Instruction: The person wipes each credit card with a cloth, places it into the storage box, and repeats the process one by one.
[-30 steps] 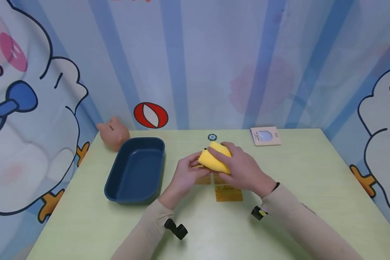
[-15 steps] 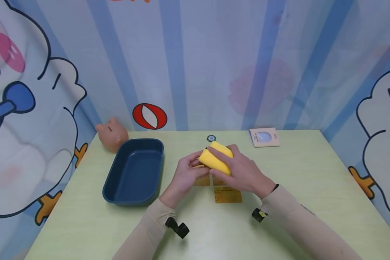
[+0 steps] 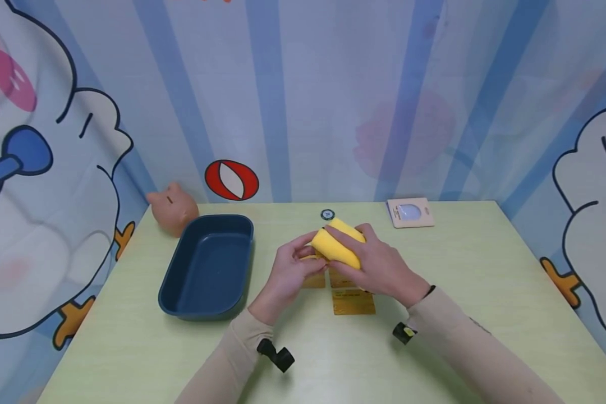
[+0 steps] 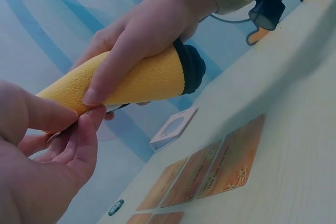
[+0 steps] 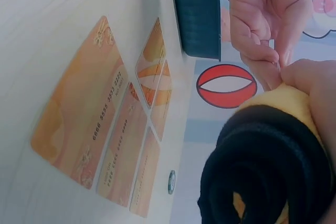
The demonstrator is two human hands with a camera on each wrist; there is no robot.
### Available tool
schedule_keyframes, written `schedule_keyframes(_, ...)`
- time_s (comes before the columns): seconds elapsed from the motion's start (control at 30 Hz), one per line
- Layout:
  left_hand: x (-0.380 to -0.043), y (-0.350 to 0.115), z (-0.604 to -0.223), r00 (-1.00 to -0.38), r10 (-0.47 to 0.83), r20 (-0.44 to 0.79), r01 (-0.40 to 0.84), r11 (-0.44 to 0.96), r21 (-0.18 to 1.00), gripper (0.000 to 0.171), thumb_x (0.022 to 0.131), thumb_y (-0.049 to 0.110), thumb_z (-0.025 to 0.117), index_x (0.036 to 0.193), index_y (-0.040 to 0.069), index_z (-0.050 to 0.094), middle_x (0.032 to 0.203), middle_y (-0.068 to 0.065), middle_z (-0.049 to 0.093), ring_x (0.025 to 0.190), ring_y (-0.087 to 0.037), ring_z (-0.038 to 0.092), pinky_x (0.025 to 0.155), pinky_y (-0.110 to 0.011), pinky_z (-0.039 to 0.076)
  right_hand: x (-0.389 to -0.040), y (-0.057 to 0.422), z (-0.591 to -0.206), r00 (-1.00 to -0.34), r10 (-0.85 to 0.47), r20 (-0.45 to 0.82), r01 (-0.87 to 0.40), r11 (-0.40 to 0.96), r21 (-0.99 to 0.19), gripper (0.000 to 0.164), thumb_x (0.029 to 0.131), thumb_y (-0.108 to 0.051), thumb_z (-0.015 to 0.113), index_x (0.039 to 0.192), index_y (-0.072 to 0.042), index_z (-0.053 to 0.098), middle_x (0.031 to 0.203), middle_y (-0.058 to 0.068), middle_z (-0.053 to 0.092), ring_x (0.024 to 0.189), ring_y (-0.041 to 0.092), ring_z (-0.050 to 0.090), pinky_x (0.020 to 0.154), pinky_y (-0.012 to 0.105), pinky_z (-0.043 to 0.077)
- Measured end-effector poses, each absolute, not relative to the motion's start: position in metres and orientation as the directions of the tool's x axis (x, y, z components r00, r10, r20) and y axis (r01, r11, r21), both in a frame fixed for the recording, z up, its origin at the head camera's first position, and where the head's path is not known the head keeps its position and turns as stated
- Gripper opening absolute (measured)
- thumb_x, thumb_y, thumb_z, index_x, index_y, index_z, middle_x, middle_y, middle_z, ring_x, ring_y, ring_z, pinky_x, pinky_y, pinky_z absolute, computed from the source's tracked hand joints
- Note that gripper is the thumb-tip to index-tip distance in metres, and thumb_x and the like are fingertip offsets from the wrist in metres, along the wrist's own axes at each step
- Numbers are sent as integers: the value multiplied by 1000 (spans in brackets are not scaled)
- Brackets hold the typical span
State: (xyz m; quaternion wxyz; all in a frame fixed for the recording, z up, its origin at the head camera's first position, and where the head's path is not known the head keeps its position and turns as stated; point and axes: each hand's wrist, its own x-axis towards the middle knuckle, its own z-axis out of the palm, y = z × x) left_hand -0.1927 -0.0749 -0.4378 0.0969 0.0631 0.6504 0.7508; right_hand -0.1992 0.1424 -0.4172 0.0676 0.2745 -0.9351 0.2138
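Observation:
In the head view my right hand (image 3: 381, 262) grips a rolled yellow cloth (image 3: 335, 248) above the table. The right wrist view shows the roll's dark end (image 5: 262, 156), coiled in layers. My left hand (image 3: 290, 268) meets the cloth's other end. Its thumb and fingers (image 4: 79, 145) pinch a thin, card-like thing at the cloth's underside, mostly hidden, so I cannot tell exactly what it is. Below both hands lie several gold cards (image 3: 354, 303) in two columns, partly covered by the hands in the head view.
A deep blue tray (image 3: 164, 300) stands left of the hands, with a pink piggy bank (image 3: 174, 210) behind it. A small round chip (image 3: 327, 215) lies beyond the cloth. A pale pink box (image 3: 424, 213) sits at the back right, near the patterned curtain (image 3: 323, 101).
The cloth and my right hand have shifted slightly to the right against my left hand, which stays nearly in place. The cards on the table have not moved.

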Motion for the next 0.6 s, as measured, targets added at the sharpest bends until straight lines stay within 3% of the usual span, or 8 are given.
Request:
schedule_keyframes(0.3,-191,-82,-431,-976,210,-51,-83,-145,986,61,97,-8,64,154,10,53,130,-23,67,106,-31,74,91,-34,62,-200,151,-411,-833,-509,217,-553,761,-340,70,102,-47,65,164,-38,36,127,22,51,59,14,51,51,28,46)
schedule_keyframes(0.6,-193,-87,-427,-976,216,-34,-76,-188,979,61,95,-11,64,152,8,55,125,-25,70,87,-17,74,83,-28,63,-202,161,-409,-835,-510,206,-549,756,-356,69,102,-46,65,164,-39,36,118,17,56,63,15,51,55,30,47)
